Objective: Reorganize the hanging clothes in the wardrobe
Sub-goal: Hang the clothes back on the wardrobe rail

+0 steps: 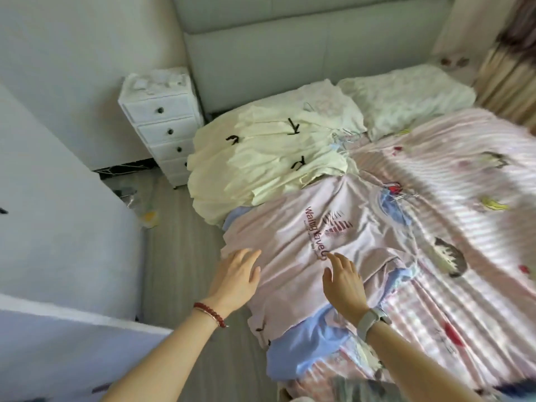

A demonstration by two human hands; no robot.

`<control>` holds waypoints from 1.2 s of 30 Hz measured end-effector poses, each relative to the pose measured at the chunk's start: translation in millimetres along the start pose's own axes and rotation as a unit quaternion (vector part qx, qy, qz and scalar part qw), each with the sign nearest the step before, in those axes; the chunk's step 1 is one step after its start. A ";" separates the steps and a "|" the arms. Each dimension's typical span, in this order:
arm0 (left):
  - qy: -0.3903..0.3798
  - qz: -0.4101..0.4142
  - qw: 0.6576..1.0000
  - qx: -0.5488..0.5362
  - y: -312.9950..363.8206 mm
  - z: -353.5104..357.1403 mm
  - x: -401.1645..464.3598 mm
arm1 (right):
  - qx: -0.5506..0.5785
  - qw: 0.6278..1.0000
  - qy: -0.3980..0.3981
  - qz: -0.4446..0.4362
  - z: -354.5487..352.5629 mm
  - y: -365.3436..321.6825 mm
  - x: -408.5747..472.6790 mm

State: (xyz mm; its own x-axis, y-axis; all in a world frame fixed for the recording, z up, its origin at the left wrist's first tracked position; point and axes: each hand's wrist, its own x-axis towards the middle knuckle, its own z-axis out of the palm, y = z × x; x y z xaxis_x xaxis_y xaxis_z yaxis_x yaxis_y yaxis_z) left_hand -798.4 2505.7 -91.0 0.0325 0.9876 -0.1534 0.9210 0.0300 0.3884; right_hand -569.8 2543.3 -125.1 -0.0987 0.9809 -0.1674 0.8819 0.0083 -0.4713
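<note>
The step in hand is judged to be the taking up of the pink T-shirt from the bed, so that it can go back on the rail. It would be done best if the shirt were taken near its two shoulders or side seams and lifted flat, so that the blue garment under it is not dragged along and no new creases are made.

Nearest, the left hand is held with its fingers straight and slightly spread; nothing is gripped. Its fingertips lie at the shirt's near left edge, and whether the cloth is actually touched cannot be told. The right hand is likewise open, its fingers relaxed and a little apart, the forefinger reaching the printed lettering in the middle of the shirt; nothing is pinched. A red bead bracelet is worn on the left wrist and a pale watch on the right.

Between and beyond the fingertips the pink shirt is spread over the striped bedcover. Past the fingers, further up the bed, a pile of cream garments is seen, with black ties showing. Beyond that, to the left of the fingers, a white drawer unit stands against the headboard. No wardrobe rail is in view.
</note>
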 end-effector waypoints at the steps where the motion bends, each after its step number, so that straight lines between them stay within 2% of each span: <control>1: -0.016 0.007 1.000 -0.009 13.7 9.7 22.7 | 0.016 0.999 0.003 0.036 -5.1 20.0 14.6; 4: -0.051 0.013 0.998 -0.037 48.9 47.2 70.4 | 0.062 0.988 0.001 0.140 -18.2 73.5 50.4; 10: -0.153 -0.009 0.987 -0.052 79.2 139.0 111.6 | 0.106 0.963 0.046 0.244 -30.6 162.8 105.8; 13: -0.153 -0.031 0.987 -0.025 81.1 167.1 123.4 | 0.129 0.947 0.063 0.287 -28.5 191.6 131.4; 17: -0.152 -0.059 0.987 -0.004 77.2 188.1 134.0 | 0.164 0.938 0.031 0.303 -22.7 214.6 166.1; 21: -0.137 -0.072 0.988 -0.001 75.7 192.7 140.0 | 0.183 0.921 0.042 0.340 -24.8 226.2 191.4; 25: -0.114 -0.092 0.985 -0.090 80.4 186.6 146.5 | 0.246 0.915 0.025 0.319 -30.6 219.5 212.7; 30: -0.081 -0.092 0.973 -0.194 75.9 175.4 139.1 | 0.241 0.913 0.016 0.329 -37.0 190.2 220.3; 32: -0.057 -0.098 0.971 -0.210 71.4 166.1 132.3 | 0.278 0.901 0.039 0.332 -37.3 180.9 209.8; 34: -0.040 -0.097 0.971 -0.213 68.2 154.3 124.3 | 0.265 0.897 0.084 0.343 -35.6 169.2 192.6; 36: -0.028 -0.099 0.971 -0.217 64.0 144.4 115.2 | 0.281 0.875 0.135 0.370 -27.7 155.6 166.0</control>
State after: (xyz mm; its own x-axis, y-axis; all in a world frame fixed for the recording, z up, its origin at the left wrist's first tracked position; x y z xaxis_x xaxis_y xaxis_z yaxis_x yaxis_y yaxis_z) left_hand -679.7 2599.1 -215.1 -0.0956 0.9465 -0.3082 0.6616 0.2917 0.6907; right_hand -436.2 2712.8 -202.2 0.5837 0.6877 -0.4317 0.2849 -0.6713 -0.6843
